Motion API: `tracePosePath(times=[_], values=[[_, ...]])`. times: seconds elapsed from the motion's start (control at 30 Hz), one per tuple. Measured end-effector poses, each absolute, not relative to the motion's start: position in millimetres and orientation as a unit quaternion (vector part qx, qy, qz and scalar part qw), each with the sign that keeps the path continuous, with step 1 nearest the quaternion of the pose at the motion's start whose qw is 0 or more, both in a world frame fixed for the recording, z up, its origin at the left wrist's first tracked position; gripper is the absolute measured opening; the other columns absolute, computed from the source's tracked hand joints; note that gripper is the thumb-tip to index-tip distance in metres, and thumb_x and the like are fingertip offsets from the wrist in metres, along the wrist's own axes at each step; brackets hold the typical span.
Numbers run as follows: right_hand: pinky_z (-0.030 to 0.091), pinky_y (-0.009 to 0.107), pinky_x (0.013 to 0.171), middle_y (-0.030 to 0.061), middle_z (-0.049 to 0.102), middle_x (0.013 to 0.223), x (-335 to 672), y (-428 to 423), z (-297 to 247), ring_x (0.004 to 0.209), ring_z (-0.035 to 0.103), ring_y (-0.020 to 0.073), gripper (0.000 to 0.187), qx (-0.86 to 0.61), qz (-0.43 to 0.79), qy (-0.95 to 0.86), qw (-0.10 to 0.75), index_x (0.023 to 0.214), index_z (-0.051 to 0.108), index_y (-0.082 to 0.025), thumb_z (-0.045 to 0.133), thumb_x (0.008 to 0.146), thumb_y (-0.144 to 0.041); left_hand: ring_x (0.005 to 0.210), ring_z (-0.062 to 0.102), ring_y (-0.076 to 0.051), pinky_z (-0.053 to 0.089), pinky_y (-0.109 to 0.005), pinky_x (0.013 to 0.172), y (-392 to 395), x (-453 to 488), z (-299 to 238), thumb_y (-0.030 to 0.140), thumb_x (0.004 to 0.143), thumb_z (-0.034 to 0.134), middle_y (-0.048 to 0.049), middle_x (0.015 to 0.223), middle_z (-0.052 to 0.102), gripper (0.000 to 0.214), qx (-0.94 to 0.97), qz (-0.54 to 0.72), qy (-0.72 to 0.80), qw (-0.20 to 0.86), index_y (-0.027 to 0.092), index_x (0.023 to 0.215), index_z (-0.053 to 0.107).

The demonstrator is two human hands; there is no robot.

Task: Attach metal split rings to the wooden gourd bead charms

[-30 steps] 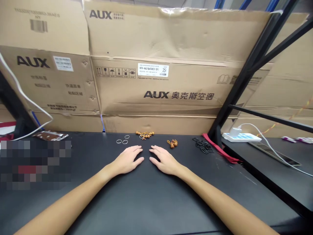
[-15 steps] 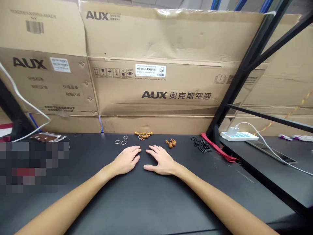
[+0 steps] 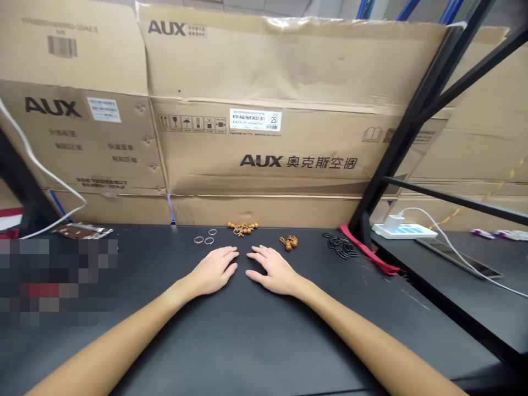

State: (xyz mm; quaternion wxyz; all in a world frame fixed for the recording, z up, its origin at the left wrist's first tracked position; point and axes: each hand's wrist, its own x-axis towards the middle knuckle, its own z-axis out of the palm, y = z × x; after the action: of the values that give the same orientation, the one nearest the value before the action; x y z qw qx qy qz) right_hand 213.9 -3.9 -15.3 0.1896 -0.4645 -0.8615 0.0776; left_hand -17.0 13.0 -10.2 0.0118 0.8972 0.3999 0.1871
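Head view, clock face centred on the gap between the hands, 12 toward the cartons. I log the left hand (image 3: 214,269) as released: palm down over the dark counter (image 3: 247,341), fingers extended forward. I log the right hand (image 3: 275,270) likewise as released, palm down, its thumb spread from the fingers. The fingertips of the two point toward each other, a narrow gap between them.

Three metal rings (image 3: 209,243) lie between 10 and 11 o'clock, near the left fingertips and well apart from the packet (image 3: 82,230) at about 10. At 12 I see an orange beaded bunch (image 3: 248,229), close to the large carton (image 3: 264,143). Brown bead charms (image 3: 290,242) lie at 2, near the right hand. Farther out, between 2 and 3, I note a loose heap of black links (image 3: 344,246), then a red strap (image 3: 367,250) beside it; beyond that, a white power strip (image 3: 412,233) carries a plugged-in adapter (image 3: 393,221).
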Motion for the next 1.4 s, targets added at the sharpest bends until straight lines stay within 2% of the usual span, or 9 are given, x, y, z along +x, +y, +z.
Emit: tracePosePath(times=[0.2, 0.47, 0.6, 0.67, 0.9, 1.03, 1.2, 1.3, 1.4], values=[[0.028, 0.047, 0.110, 0.0118, 0.046, 0.140, 219.8, 1.4, -17.4, 0.134, 0.035, 0.0292, 0.050, -0.508, 0.027, -0.837, 0.201, 0.127, 0.055, -0.020, 0.046, 0.090, -0.053, 0.131, 0.041, -0.027, 0.033, -0.044, 0.109, 13.6, -17.6, -11.3, 0.041, 0.094, 0.038, -0.0115, 0.139, 0.050, 0.043, 0.886, 0.180, 0.426, 0.006, 0.016, 0.125, 0.056], [0.021, 0.052, 0.109, 0.0183, 0.055, 0.129, 243.6, 16.8, -16.8, 0.129, 0.039, 0.0330, 0.047, -0.643, -0.103, -0.732, 0.203, 0.117, 0.061, -0.012, 0.047, 0.089, -0.047, 0.134, 0.034, -0.037, 0.029, -0.051, 0.108, 29.3, -25.5, -28.0, 0.062, 0.087, 0.039, -0.0235, 0.140, 0.043, 0.069, 0.801, 0.196, 0.565, -0.029, 0.006, 0.126, 0.052], [0.026, 0.048, 0.109, 0.0168, 0.064, 0.115, 244.3, 17.3, -15.6, 0.119, 0.050, 0.0292, 0.042, -0.621, -0.077, -0.752, 0.208, 0.111, 0.063, -0.011, 0.045, 0.091, -0.043, 0.131, 0.039, -0.036, 0.033, -0.050, 0.106, 22.4, -23.5, -16.3, 0.054, 0.090, 0.039, -0.0236, 0.139, 0.045, 0.060, 0.829, 0.183, 0.529, -0.006, 0.006, 0.123, 0.054], [0.030, 0.045, 0.108, 0.0147, 0.065, 0.113, 240.4, 14.8, -16.1, 0.114, 0.055, 0.0259, 0.036, -0.577, -0.058, -0.785, 0.218, 0.111, 0.063, -0.012, 0.044, 0.092, -0.036, 0.130, 0.043, -0.029, 0.034, -0.044, 0.107, 16.2, -20.6, -8.5, 0.044, 0.093, 0.041, -0.0187, 0.137, 0.049, 0.047, 0.866, 0.186, 0.464, 0.013, 0.009, 0.120, 0.057], [0.041, 0.038, 0.104, 0.0105, 0.058, 0.129, 222.5, -0.5, -17.5, 0.121, 0.052, 0.0193, 0.039, -0.377, 0.044, -0.888, 0.260, 0.126, 0.055, -0.017, 0.036, 0.092, -0.018, 0.119, 0.054, -0.019, 0.041, -0.036, 0.105, 5.8, -14.6, -1.0, 0.025, 0.095, 0.040, -0.0059, 0.128, 0.059, 0.028, 0.930, 0.199, 0.298, 0.075, 0.022, 0.112, 0.061], [0.040, 0.041, 0.102, 0.0118, 0.060, 0.124, 221.0, -0.2, -13.6, 0.120, 0.050, 0.0231, 0.037, -0.433, -0.016, -0.858, 0.275, 0.121, 0.058, -0.016, 0.038, 0.089, -0.016, 0.119, 0.053, -0.020, 0.042, -0.036, 0.104, 3.8, -14.3, -0.8, 0.027, 0.094, 0.043, -0.0067, 0.130, 0.057, 0.028, 0.921, 0.219, 0.317, 0.063, 0.022, 0.116, 0.059], [0.041, 0.046, 0.096, 0.0152, 0.063, 0.114, 228.5, 7.3, -12.8, 0.109, 0.052, 0.0295, 0.033, -0.570, -0.073, -0.787, 0.224, 0.109, 0.064, -0.012, 0.042, 0.085, -0.014, 0.117, 0.055, -0.025, 0.044, -0.040, 0.101, 1.3, -13.1, 0.5, 0.034, 0.092, 0.047, -0.0099, 0.126, 0.059, 0.030, 0.896, 0.218, 0.387, 0.029, 0.019, 0.116, 0.059], [0.044, 0.041, 0.095, 0.0138, 0.065, 0.106, 229.5, 7.4, -15.3, 0.105, 0.054, 0.0265, 0.033, -0.538, -0.037, -0.808, 0.238, 0.107, 0.065, -0.011, 0.041, 0.084, -0.010, 0.114, 0.056, -0.024, 0.044, -0.039, 0.099, 2.0, -13.0, 0.0, 0.035, 0.093, 0.045, -0.0094, 0.123, 0.060, 0.031, 0.899, 0.211, 0.382, 0.016, 0.019, 0.116, 0.059], [0.044, 0.037, 0.098, 0.0128, 0.062, 0.114, 225.4, 3.4, -16.9, 0.110, 0.054, 0.0222, 0.035, -0.443, 0.024, -0.850, 0.285, 0.111, 0.062, -0.013, 0.039, 0.084, -0.008, 0.113, 0.056, -0.024, 0.043, -0.039, 0.099, 3.4, -13.5, -1.0, 0.034, 0.094, 0.045, -0.0084, 0.123, 0.061, 0.030, 0.905, 0.210, 0.371, 0.008, 0.020, 0.116, 0.060]])
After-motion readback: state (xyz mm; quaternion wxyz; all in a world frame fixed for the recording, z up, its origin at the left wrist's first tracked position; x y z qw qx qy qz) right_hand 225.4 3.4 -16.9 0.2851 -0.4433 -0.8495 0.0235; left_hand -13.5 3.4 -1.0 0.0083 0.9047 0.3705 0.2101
